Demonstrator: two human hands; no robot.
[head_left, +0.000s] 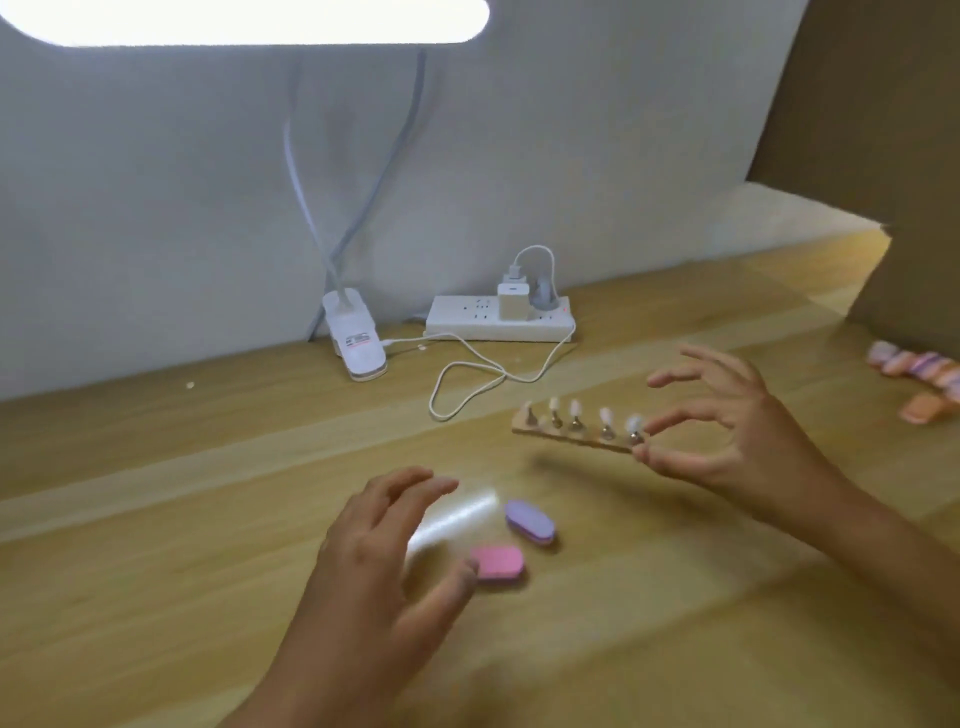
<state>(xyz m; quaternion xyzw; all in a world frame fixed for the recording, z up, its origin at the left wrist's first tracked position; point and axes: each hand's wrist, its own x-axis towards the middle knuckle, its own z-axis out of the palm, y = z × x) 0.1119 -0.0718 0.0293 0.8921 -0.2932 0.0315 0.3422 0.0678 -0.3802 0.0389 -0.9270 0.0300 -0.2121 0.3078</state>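
Observation:
A small wooden strip (571, 435) carrying several metal clips with pale nail tips lies on the wooden desk (208, 519). My right hand (737, 431) pinches its right end between thumb and forefinger, the other fingers spread above it. A pink oval buffer block (497, 562) and a purple one (530, 521) lie side by side on the desk in front of me. My left hand (379, 551) hovers just left of them with fingers spread and relaxed; its thumb tip is at the pink block's left edge, and the blur hides whether it touches.
A white power strip (498, 321) with a charger and a lamp clip (356, 338) stand at the back by the wall, their white cable (467, 379) looping forward. More pastel buffer blocks (919, 369) lie at the right edge. A brown panel (883, 156) rises at the right.

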